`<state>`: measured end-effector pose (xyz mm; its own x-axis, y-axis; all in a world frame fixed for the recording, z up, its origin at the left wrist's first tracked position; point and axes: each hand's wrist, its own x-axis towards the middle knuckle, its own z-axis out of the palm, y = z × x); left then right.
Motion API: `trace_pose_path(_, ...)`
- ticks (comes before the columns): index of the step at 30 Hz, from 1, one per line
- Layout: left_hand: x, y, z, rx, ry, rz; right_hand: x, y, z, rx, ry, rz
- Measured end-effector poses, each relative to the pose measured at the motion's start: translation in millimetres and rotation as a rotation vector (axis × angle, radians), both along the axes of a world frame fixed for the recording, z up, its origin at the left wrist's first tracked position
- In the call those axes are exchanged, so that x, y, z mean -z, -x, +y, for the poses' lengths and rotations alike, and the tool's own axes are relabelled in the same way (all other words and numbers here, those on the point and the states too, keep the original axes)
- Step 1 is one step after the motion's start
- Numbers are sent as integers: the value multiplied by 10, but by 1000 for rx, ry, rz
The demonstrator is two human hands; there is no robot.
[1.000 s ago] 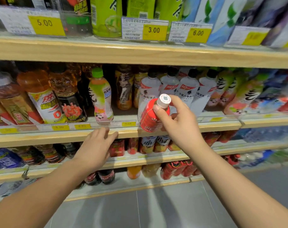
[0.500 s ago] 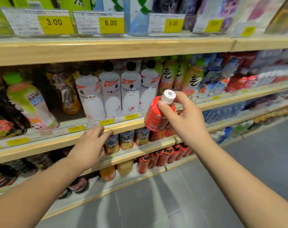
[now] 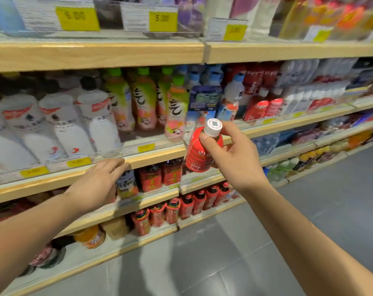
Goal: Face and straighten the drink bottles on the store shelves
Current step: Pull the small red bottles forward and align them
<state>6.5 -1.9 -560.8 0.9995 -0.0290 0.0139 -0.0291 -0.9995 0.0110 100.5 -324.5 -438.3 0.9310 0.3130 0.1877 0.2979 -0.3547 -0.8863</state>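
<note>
Left hand point(image 3: 96, 184) lying flat and empty on the middle shelf's front edge point(image 3: 160, 155). Right hand point(image 3: 230, 154) gripping the red white-capped bottle point(image 3: 195, 152), off-shelf; view has swung right since earlier, likely seeking its red row.

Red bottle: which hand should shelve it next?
Right. The right hand already has the red bottle in its grip, near the matching red bottles further right. The left hand rests flat and empty on the shelf edge.
</note>
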Motion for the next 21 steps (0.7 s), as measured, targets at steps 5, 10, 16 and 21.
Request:
trace_pose_path(5,-5,-434,-441,43,28,-10,8,-375,-419,29,38,-9)
trace_pose_path(10,-36,-857,-797,91,40,17,18,-714,-655,68,18,-6)
trace_pose_path(16,-115,-1399,-1070,268,44,67,-42,-1089,-901,68,21,-69)
trace_pose_path(21,-122,-1753,-1259,285,36,49,-120,-1431,-993,77,97,-80)
